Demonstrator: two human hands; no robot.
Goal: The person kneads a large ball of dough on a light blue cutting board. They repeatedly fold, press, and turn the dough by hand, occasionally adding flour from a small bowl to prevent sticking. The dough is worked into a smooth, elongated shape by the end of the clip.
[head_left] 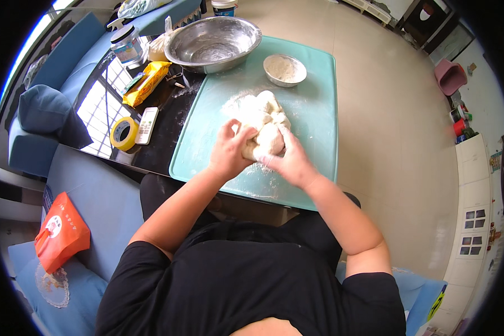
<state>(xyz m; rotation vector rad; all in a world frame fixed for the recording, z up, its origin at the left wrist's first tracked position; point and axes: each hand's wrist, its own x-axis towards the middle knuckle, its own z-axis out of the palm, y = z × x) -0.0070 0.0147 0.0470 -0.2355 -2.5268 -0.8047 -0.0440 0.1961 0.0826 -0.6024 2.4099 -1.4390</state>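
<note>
A lumpy mass of pale dough (pixel 262 119) lies on a floured teal board (pixel 311 168). My left hand (pixel 231 150) cups its near left side, fingers curled over the edge. On the opposite side my right hand (pixel 291 161) presses in, with the thumb toward the near edge and the fingers along the dough. Both hands hold the dough between them; its underside is hidden. Loose flour is scattered around it. Beyond the dough, a small metal bowl of flour (pixel 285 69) stands on the board, and a large steel basin (pixel 214 45) dusted with flour overlaps the board's far left corner.
Left of the board, the black table holds a yellow tape roll (pixel 124 133), a phone (pixel 147 126), a yellow packet (pixel 147 84) and a plastic jar (pixel 127 46). A blue sofa (pixel 95 207) with an orange bag (pixel 63 232) runs along the left. Tiled floor (pixel 392 129) stretches right.
</note>
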